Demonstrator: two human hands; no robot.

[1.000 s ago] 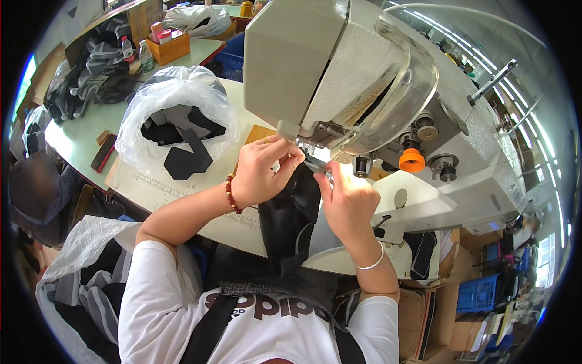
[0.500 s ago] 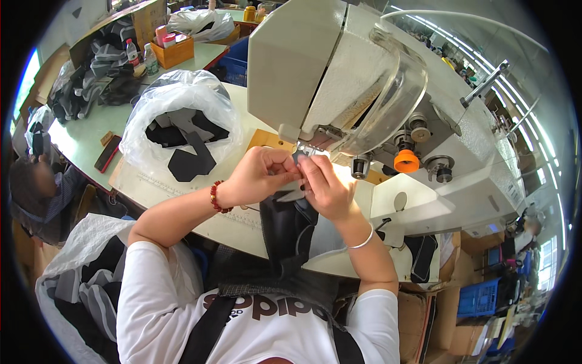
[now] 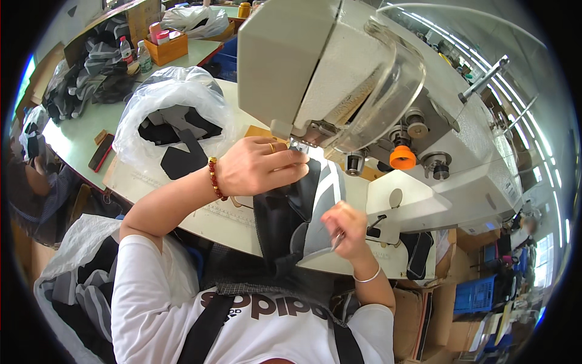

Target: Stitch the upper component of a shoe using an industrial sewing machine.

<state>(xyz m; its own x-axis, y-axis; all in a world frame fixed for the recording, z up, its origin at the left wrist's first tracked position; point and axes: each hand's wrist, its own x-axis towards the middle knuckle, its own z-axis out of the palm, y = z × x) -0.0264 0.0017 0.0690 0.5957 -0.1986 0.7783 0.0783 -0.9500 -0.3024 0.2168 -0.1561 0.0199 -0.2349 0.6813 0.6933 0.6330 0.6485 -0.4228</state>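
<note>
My left hand is up at the needle area of a sewing machine, its fingers pinched together at the top edge of a black and grey sewn piece. That piece hangs over the front of the machine bed, with white stripes on its grey side. Its pinched edge is hidden behind my fingers. To the right of the piece, my right hand is curled round a small metal tool, which looks like thread snips. The hand is slightly blurred and apart from the piece.
A clear plastic bag of dark cut pieces stands left on the table, a black piece hanging out. Beyond lies a red-edged phone. A white sack of pieces sits lower left. Another black piece lies right. A person sits far left.
My right hand has left the needle area and moved down and right with the snips. My left hand has stayed near the needle, now turned back-up over the piece's top edge.
</note>
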